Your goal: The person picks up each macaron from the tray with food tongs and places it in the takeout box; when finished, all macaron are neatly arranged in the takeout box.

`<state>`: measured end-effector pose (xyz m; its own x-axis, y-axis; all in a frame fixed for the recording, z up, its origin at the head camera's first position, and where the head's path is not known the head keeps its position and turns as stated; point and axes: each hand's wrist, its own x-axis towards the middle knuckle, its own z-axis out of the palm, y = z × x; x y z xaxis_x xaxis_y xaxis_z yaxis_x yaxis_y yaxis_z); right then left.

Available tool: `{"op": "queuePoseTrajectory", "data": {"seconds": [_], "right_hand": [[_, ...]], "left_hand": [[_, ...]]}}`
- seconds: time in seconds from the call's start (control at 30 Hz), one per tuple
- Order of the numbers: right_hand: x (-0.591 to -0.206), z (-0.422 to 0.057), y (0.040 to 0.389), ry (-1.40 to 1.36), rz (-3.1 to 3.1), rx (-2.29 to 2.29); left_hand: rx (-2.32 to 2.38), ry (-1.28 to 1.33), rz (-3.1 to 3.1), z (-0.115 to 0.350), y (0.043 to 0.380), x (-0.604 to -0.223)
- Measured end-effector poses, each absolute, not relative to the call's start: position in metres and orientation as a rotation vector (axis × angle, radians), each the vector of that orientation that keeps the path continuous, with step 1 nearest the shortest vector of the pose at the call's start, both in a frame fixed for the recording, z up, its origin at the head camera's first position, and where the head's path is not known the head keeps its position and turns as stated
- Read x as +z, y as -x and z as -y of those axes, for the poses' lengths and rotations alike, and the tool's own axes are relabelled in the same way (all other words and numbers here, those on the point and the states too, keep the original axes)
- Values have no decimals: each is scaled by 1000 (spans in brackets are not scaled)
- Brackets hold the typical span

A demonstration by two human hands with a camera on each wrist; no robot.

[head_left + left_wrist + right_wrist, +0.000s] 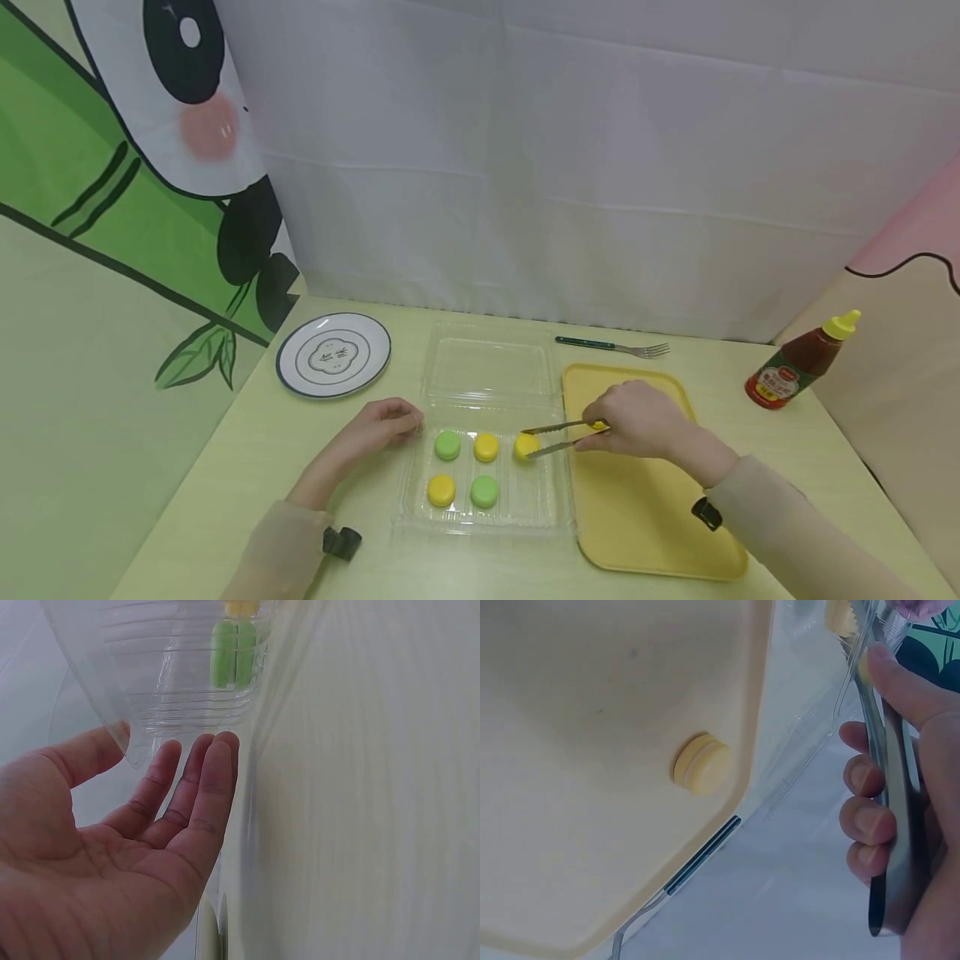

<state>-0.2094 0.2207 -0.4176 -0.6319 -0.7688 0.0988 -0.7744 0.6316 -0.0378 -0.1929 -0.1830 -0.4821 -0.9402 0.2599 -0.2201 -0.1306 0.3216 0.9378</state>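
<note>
My right hand (pixel 637 419) holds metal tongs (pixel 900 825), their tips on either side of a yellow macaron (pixel 522 444) in a clear plastic box (pixel 536 508). Two green macarons and two more yellow ones sit in other compartments, among them a green macaron (pixel 447 445) at the back left. Partly behind the right hand in the head view, a yellow macaron (pixel 705 765) lies on the yellow tray (pixel 637 517). At the box's left edge is my left hand (pixel 386 423), fingers mostly straight, fingertips right at the plastic wall (pixel 180 712).
The box's raised lid (pixel 491 362) lies back behind it. A white plate (pixel 367 367) stands at the back left. Behind the tray lies a fork (pixel 611 346) with a dark green handle. A sauce bottle (pixel 795 367) with a yellow cap stands at the right.
</note>
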Motion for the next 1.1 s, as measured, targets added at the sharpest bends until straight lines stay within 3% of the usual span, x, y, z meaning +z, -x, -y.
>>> {"op": "queuePoseTrajectory", "data": {"seconds": [1.1], "right_hand": [[-412, -207, 202, -1288, 2786, 74]], "left_hand": [[1690, -103, -2231, 182, 191, -479]]}}
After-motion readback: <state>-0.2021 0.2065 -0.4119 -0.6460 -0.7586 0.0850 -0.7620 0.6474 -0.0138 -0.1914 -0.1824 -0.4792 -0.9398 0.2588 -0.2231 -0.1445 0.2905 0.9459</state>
